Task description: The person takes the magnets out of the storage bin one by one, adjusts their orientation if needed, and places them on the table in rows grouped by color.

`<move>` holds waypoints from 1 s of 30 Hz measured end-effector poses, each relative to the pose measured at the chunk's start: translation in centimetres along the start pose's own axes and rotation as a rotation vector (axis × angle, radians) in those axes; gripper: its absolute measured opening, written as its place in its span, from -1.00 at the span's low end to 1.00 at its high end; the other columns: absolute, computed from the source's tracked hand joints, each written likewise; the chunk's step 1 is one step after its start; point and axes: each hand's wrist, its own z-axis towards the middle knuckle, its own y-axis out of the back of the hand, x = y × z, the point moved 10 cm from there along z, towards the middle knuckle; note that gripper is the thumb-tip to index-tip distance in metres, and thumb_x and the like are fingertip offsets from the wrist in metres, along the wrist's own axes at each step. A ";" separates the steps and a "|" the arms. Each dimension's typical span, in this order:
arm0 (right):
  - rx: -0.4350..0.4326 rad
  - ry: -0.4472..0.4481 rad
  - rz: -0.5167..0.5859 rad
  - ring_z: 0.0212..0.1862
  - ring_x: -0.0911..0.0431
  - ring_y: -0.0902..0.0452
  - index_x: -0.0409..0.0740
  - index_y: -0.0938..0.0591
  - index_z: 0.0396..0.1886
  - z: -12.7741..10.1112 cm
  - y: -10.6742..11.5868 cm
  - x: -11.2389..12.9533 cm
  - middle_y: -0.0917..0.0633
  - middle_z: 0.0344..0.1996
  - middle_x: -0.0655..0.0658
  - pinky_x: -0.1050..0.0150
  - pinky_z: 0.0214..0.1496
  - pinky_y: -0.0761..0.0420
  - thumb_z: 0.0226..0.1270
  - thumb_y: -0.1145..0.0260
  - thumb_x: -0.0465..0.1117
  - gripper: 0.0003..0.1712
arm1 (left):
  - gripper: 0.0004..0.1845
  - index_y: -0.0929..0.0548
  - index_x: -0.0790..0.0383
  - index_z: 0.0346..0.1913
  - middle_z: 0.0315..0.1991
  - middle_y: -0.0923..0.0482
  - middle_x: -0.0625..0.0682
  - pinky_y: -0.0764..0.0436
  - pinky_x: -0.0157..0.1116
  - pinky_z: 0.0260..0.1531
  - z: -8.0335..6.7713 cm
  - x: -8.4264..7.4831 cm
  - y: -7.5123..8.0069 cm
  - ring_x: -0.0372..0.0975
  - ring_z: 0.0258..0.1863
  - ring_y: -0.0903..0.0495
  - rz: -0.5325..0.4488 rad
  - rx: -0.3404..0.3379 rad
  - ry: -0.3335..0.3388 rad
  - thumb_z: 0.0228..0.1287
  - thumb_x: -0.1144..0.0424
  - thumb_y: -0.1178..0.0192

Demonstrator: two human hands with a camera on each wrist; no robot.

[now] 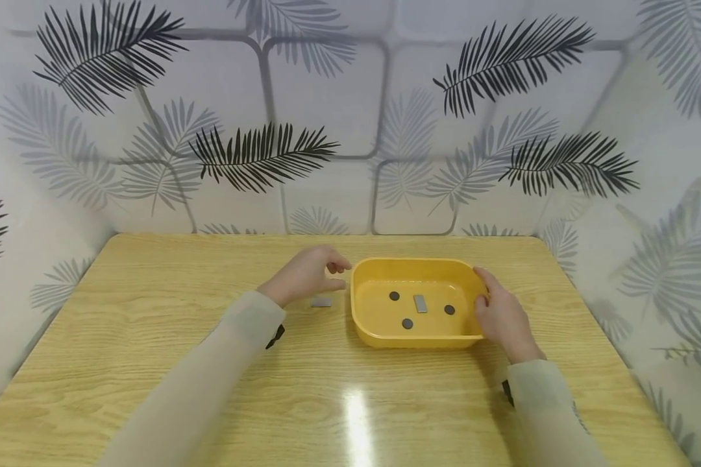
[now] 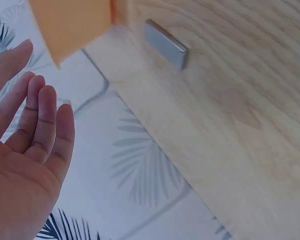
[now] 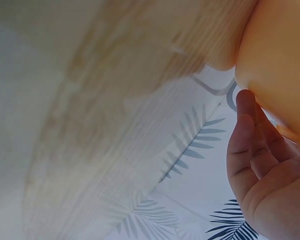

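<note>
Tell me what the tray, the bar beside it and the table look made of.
Tray: likely plastic; uniform yellow, rounded moulded corners, soft sheen.
Bar: probably metal, maybe a magnet; flat grey with a dull shine.
Table: wood or wood-look laminate; pale grain under a glossy coat that mirrors a light.

And here's the pale, wood-grain laminate counter point(image 1: 152, 363), its glossy top catching a bright streak of light near the front edge, its far corners rounded. Behind it and on both sides stands white wallpaper point(image 1: 327, 97) printed with black and grey palm fronds and soft grey rounded squares, wrapping round the counter like a booth. From the wrist views the same leafy paper shows beyond the counter's edge, grey fronds blurred, a dark frond low in the corner.
</note>
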 end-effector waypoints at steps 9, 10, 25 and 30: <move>0.005 -0.004 0.001 -0.33 -0.06 -0.54 -0.06 -0.10 0.67 0.1 0.0 0.1 -0.44 0.40 -0.51 0.23 -0.35 -0.50 0.57 0.07 -0.24 -0.29 | -0.59 -0.71 0.29 0.17 0.03 -0.69 0.13 -0.65 -0.17 0.16 1.3 -3.5 -0.5 -0.02 0.06 -0.66 -0.010 0.004 -0.107 0.31 0.22 -0.42; 0.006 -0.006 -0.001 -0.34 -0.05 -0.54 -0.06 -0.10 0.67 0.1 -0.1 0.0 -0.44 0.40 -0.51 0.24 -0.36 -0.50 0.57 0.07 -0.24 -0.29 | -0.59 -0.71 0.28 0.17 0.03 -0.69 0.12 -0.65 -0.18 0.15 1.5 -3.8 -0.7 -0.03 0.05 -0.66 -0.004 0.005 -0.112 0.31 0.22 -0.42; 0.005 -0.012 0.013 -0.24 -0.09 -0.57 -0.07 -0.11 0.66 0.1 -0.1 -0.3 -0.44 0.41 -0.51 0.21 -0.29 -0.53 0.57 0.06 -0.24 -0.30 | -0.63 -0.74 0.28 0.13 0.04 -0.72 0.11 -0.63 -0.21 0.11 4.0 -7.5 -4.1 -0.03 0.03 -0.66 -0.022 0.088 -0.175 0.30 0.24 -0.42; -0.016 0.008 0.043 -0.39 -0.02 -0.52 -0.08 -0.13 0.65 0.1 0.1 -0.4 -0.46 0.38 -0.53 0.25 -0.38 -0.50 0.56 0.07 -0.25 -0.31 | -0.62 -0.73 0.29 0.16 0.05 -0.71 0.11 -0.63 -0.22 0.12 4.7 -8.4 -4.9 -0.06 0.03 -0.65 -0.014 0.113 -0.179 0.32 0.25 -0.41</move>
